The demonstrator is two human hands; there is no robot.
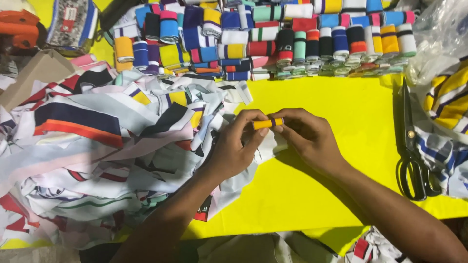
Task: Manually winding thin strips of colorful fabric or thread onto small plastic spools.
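Note:
Both my hands meet at the middle of a yellow table [341,122]. Between their fingertips is a small, tightly rolled strip of orange cloth with a dark stripe [267,123]. My left hand [236,148] pinches its left end, my right hand [307,136] its right end. A white tail of the strip [268,146] hangs under the roll. My left forearm lies over a big heap of loose striped cloth strips [97,146].
Rows of finished striped cloth rolls [273,39] fill the table's far edge. Large black scissors [414,151] lie at the right, beside more striped cloth [451,102] and a clear plastic bag [441,34]. A cardboard box [34,73] sits at the far left.

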